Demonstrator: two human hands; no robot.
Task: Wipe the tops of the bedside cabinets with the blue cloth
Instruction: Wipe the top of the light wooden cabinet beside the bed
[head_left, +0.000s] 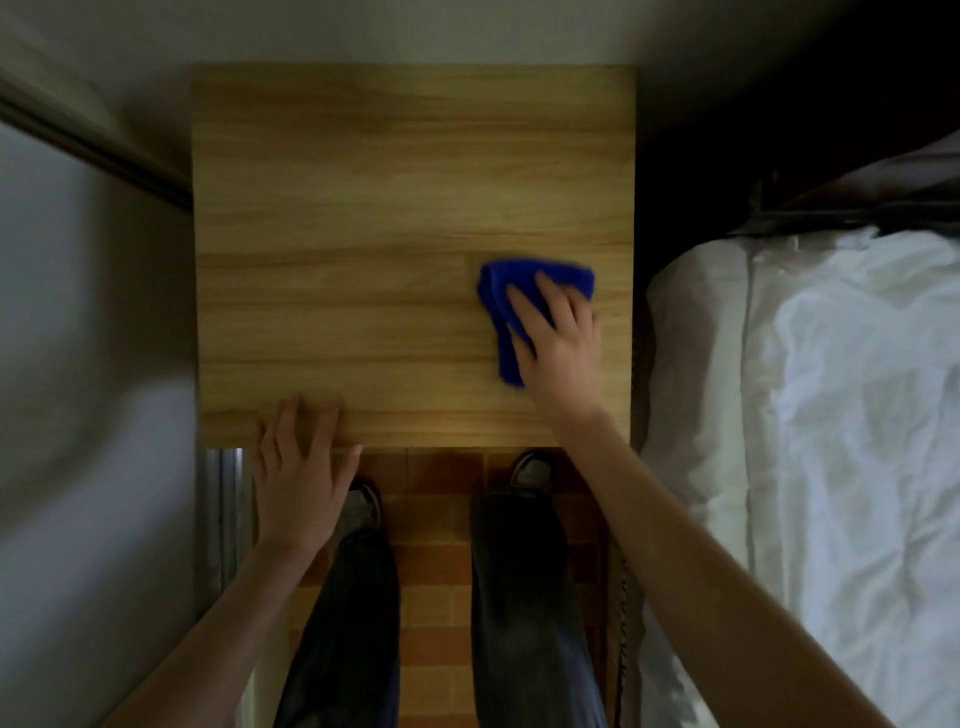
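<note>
A light wooden bedside cabinet top (363, 218) fills the middle of the head view, seen from straight above. A crumpled blue cloth (501, 291) lies on its right side. My right hand (558, 343) presses flat on the cloth, fingers spread over it and hiding part of it. My left hand (298, 478) rests at the cabinet's front left edge, its fingertips on the wood and nothing held in it.
A bed with white bedding (831, 415) lies along the right. A pale wall (78, 364) closes the left side, and another wall runs behind the cabinet. My legs and shoes (530, 470) stand on a brick-patterned floor (436, 545) in front.
</note>
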